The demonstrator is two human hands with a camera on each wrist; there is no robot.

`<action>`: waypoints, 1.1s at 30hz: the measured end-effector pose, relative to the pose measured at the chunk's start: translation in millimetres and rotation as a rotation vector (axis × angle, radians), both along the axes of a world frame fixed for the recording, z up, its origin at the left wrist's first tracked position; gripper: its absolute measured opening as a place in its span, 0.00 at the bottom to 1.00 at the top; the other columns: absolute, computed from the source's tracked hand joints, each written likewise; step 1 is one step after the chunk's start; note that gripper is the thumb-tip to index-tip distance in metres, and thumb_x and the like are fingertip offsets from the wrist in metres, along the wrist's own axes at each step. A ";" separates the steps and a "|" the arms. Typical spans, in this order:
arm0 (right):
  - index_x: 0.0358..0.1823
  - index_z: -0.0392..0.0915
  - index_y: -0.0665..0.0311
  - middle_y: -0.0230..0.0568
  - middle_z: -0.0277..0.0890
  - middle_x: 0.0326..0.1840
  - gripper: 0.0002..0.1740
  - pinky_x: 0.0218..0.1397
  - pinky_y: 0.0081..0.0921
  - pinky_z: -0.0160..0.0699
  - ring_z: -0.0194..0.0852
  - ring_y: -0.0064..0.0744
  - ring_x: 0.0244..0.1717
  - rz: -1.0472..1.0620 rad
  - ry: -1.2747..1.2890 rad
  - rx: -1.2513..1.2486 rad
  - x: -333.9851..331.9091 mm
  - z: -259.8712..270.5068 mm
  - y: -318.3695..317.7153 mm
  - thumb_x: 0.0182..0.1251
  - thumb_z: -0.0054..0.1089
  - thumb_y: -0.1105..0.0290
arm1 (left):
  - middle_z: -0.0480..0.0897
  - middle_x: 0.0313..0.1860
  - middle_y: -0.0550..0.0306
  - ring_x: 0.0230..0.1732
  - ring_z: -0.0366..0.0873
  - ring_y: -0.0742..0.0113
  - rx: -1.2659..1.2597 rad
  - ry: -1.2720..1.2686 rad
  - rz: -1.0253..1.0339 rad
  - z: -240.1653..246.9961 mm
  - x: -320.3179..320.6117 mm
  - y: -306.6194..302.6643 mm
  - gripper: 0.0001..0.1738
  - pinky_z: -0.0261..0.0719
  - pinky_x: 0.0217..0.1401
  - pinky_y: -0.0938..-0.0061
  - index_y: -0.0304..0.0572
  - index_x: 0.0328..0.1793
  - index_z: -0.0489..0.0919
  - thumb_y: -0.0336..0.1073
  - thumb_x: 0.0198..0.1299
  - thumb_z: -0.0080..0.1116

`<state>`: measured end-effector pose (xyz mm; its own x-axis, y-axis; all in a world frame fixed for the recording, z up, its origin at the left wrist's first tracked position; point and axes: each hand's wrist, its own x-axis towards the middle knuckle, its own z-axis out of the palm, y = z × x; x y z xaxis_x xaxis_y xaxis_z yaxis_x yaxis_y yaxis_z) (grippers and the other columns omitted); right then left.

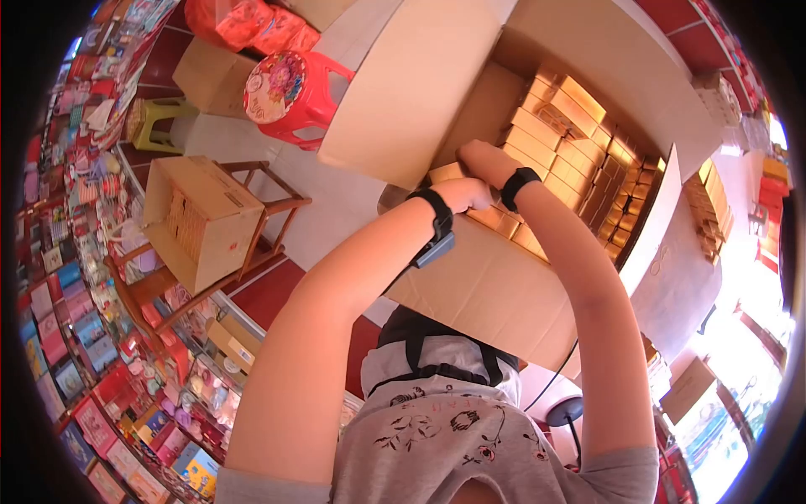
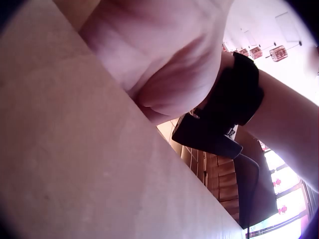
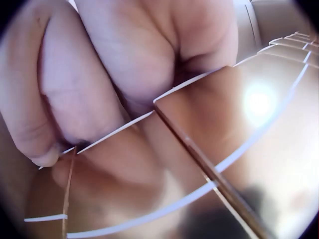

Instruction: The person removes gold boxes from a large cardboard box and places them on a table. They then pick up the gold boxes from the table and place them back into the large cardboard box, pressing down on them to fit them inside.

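In the head view, both hands reach into the near left part of a large open cardboard box [image 1: 470, 277] packed with rows of shiny gold boxes [image 1: 579, 155]. The right hand [image 1: 487, 160] is bent over the row; in the right wrist view its curled fingers [image 3: 75, 89] grip at the edge of a gold box [image 3: 194, 109], their tips hidden behind it. Beside it, the left hand [image 1: 466, 195] dips in by another gold box [image 1: 447, 173]. A cardboard flap [image 2: 89, 149] hides its fingers in the left wrist view, so I cannot tell what they hold.
A raised flap [image 1: 411, 92] stands on the left side. Left of it are a red stool [image 1: 315, 97] and a smaller carton [image 1: 201, 223] on a wooden chair [image 1: 264, 202]. More gold boxes [image 1: 709, 210] lie at the right. Shelved goods [image 1: 92, 336] line the far left.
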<state>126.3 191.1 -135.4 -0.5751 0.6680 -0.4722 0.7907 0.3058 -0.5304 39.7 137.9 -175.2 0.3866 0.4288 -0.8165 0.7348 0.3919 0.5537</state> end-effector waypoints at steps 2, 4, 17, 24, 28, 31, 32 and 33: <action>0.26 0.76 0.70 0.55 0.78 0.32 0.08 0.36 0.37 0.76 0.78 0.50 0.36 -0.039 -0.003 -0.011 1.5 -0.2 -1.1 0.53 0.47 0.76 | 0.75 0.33 0.54 0.28 0.67 0.68 -0.115 -0.013 0.171 29.7 -0.1 1.7 0.18 0.66 0.25 0.74 0.38 0.48 0.74 0.23 0.52 0.41; 0.26 0.77 0.72 0.57 0.78 0.34 0.07 0.37 0.37 0.79 0.79 0.52 0.38 0.064 -0.039 0.092 0.7 1.6 -2.9 0.52 0.49 0.78 | 0.76 0.38 0.54 0.33 0.69 0.68 -0.153 0.040 0.228 38.8 2.7 0.4 0.21 0.67 0.30 0.76 0.38 0.53 0.72 0.23 0.52 0.41; 0.34 0.81 0.73 0.58 0.78 0.40 0.12 0.42 0.35 0.81 0.79 0.51 0.42 0.198 -0.074 -0.032 -1.1 0.9 1.4 0.46 0.64 0.76 | 0.74 0.54 0.63 0.52 0.67 0.75 -0.189 -0.181 0.601 62.8 33.5 -15.7 0.20 0.66 0.51 0.72 0.48 0.56 0.72 0.44 0.59 0.55; 0.32 0.83 0.64 0.48 0.81 0.36 0.18 0.42 0.34 0.81 0.80 0.46 0.41 0.421 -0.237 0.000 -20.5 10.7 1.6 0.40 0.71 0.61 | 0.75 0.54 0.65 0.54 0.66 0.76 -0.116 -0.122 0.430 79.6 29.2 -12.1 0.19 0.66 0.50 0.73 0.52 0.55 0.72 0.47 0.60 0.52; 0.31 0.84 0.59 0.43 0.81 0.35 0.15 0.41 0.33 0.81 0.81 0.42 0.40 0.511 -0.336 0.070 -28.0 12.0 0.0 0.44 0.68 0.58 | 0.75 0.54 0.64 0.52 0.68 0.75 -0.174 -0.151 0.462 61.5 25.6 -15.5 0.17 0.66 0.50 0.75 0.49 0.55 0.73 0.43 0.60 0.51; 0.26 0.83 0.55 0.42 0.80 0.29 0.08 0.35 0.35 0.79 0.80 0.42 0.34 0.493 -0.301 0.139 -25.5 -0.1 -1.2 0.44 0.64 0.61 | 0.75 0.54 0.64 0.52 0.68 0.74 -0.172 -0.194 0.479 52.7 24.1 -21.0 0.17 0.67 0.50 0.75 0.49 0.55 0.73 0.42 0.61 0.50; 0.25 0.83 0.51 0.41 0.79 0.26 0.07 0.33 0.35 0.78 0.80 0.41 0.32 0.437 -0.225 0.181 -20.6 -12.0 -3.6 0.42 0.63 0.61 | 0.75 0.54 0.64 0.52 0.68 0.74 -0.170 -0.208 0.489 50.0 25.6 -20.1 0.17 0.67 0.50 0.75 0.49 0.55 0.72 0.42 0.61 0.49; 0.25 0.83 0.51 0.41 0.79 0.26 0.07 0.33 0.35 0.78 0.80 0.41 0.32 0.455 -0.229 0.183 -24.4 -6.2 -3.2 0.42 0.63 0.61 | 0.75 0.55 0.64 0.52 0.69 0.74 -0.166 -0.222 0.499 47.2 23.4 -15.8 0.17 0.67 0.50 0.75 0.48 0.55 0.72 0.42 0.61 0.49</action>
